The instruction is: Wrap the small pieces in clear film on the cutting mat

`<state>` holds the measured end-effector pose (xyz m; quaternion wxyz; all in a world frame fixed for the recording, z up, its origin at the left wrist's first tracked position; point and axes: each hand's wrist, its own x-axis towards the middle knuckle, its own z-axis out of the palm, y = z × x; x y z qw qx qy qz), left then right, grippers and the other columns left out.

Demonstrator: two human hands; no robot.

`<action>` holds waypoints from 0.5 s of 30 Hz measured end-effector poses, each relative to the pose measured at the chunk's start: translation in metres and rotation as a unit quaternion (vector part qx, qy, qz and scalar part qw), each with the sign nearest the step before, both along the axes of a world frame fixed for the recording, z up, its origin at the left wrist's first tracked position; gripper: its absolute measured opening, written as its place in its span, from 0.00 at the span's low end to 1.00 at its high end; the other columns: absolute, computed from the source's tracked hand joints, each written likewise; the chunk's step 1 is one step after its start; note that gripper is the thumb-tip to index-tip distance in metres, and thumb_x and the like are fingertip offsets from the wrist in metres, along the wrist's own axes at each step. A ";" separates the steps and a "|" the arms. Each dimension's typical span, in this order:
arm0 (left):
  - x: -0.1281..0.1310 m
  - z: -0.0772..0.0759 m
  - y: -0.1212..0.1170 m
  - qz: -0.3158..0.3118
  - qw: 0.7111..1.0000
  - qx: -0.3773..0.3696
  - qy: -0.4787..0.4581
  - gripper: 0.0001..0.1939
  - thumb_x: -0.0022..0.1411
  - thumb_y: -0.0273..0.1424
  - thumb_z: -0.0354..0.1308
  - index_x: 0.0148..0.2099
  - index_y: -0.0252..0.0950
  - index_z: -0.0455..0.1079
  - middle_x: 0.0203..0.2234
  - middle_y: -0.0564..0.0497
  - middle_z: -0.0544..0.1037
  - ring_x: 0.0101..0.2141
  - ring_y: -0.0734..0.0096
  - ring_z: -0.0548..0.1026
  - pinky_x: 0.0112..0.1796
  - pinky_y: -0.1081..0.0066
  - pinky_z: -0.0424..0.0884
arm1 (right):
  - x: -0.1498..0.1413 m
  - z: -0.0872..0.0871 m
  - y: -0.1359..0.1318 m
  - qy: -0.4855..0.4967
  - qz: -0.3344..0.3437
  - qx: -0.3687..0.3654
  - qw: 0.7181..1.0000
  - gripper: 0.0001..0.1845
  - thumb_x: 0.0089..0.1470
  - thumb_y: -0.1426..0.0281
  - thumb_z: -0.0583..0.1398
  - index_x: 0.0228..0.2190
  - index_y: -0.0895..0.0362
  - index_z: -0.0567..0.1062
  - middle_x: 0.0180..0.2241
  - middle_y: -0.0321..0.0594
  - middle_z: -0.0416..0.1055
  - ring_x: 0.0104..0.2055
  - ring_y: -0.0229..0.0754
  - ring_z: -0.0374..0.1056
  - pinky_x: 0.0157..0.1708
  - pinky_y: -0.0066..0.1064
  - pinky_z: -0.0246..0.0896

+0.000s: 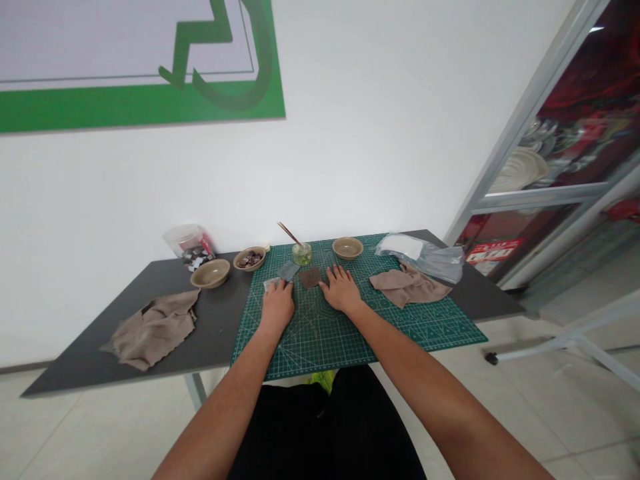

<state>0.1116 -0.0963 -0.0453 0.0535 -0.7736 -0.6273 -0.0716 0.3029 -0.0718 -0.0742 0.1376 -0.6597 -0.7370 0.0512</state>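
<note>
On the green cutting mat (320, 340) both of my hands lie palm down. My left hand (278, 305) rests with its fingertips on a small pale piece (271, 284), its kind unclear. My right hand (341, 289) lies flat with spread fingers, its thumb close to a small brown square (311, 277). A grey-blue square (289, 270) lies just beyond my left fingertips. Behind the squares stands a glass jar (302, 254) with greenish contents and thin brown sticks (289, 233) leaning out.
A bowl (347, 248) stands at the mat's back. Left are a bowl of dark pieces (250, 259), another bowl (211, 274), a tipped plastic tub (190, 247) and a brown cloth (155, 328). Right lie another cloth (410, 285) and a clear plastic bag (425, 255). A wall borders the table's back.
</note>
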 end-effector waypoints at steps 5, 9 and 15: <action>-0.001 -0.002 0.003 0.012 1.000 0.015 -0.009 0.24 0.63 0.25 0.40 0.59 0.37 0.63 0.55 0.39 0.66 0.50 0.52 0.64 0.45 0.55 0.65 | -0.002 0.004 0.003 0.008 0.023 0.042 0.999 0.33 0.61 0.55 0.44 0.63 0.58 0.51 0.65 0.51 0.44 0.67 0.51 0.39 0.62 0.46 0.32; -0.002 -0.004 0.006 0.015 0.999 0.034 -0.006 0.25 0.63 0.25 0.40 0.62 0.38 0.59 0.59 0.41 0.63 0.49 0.52 0.64 0.45 0.56 0.65 | -0.007 0.004 0.003 0.003 0.086 0.062 0.994 0.28 0.62 0.58 0.44 0.61 0.52 0.56 0.64 0.45 0.50 0.66 0.49 0.43 0.62 0.46 0.33; -0.003 -0.004 0.010 0.025 0.999 0.025 0.003 0.23 0.64 0.27 0.40 0.58 0.36 0.64 0.56 0.41 0.67 0.49 0.51 0.64 0.44 0.55 0.66 | -0.016 0.001 0.013 0.003 0.102 0.047 0.994 0.29 0.63 0.59 0.43 0.60 0.58 0.57 0.63 0.47 0.53 0.65 0.50 0.45 0.61 0.46 0.35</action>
